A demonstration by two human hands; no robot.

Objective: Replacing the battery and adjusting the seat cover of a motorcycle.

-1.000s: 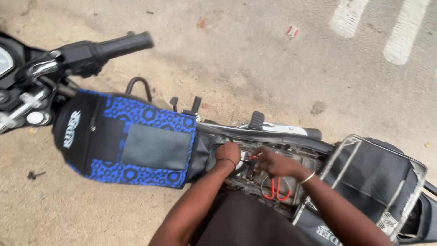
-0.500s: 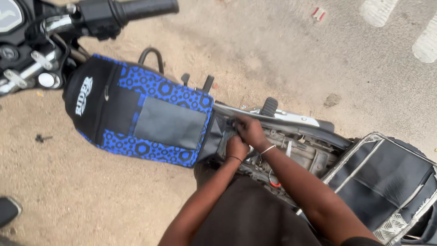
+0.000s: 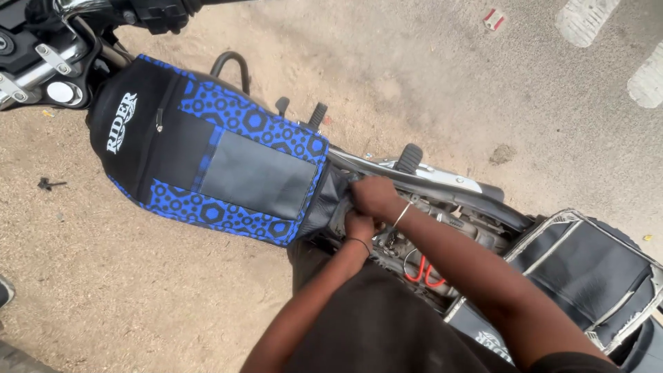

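Observation:
A motorcycle with its seat off lies below me, its tank wrapped in a blue and black patterned cover (image 3: 228, 166). My right hand (image 3: 373, 195) is closed over the cover's black rear edge where the tank meets the open frame. Just beneath it, my left hand (image 3: 359, 224) is curled against the same edge, a thin band on its wrist. What its fingers hold is hidden. Red wires (image 3: 421, 271) show in the open frame behind both hands.
The handlebar grip (image 3: 159, 10) and chrome fittings are at top left. A metal rear rack (image 3: 587, 276) sits at the right. A footpeg (image 3: 409, 157) sticks out on the far side. Sandy ground holds a small black part (image 3: 50, 184); white painted stripes (image 3: 583, 17) are at top right.
My right hand has moved from the open frame near the red wires forward to the tank's rear edge. My left hand has stayed by it, and the view has shifted closer.

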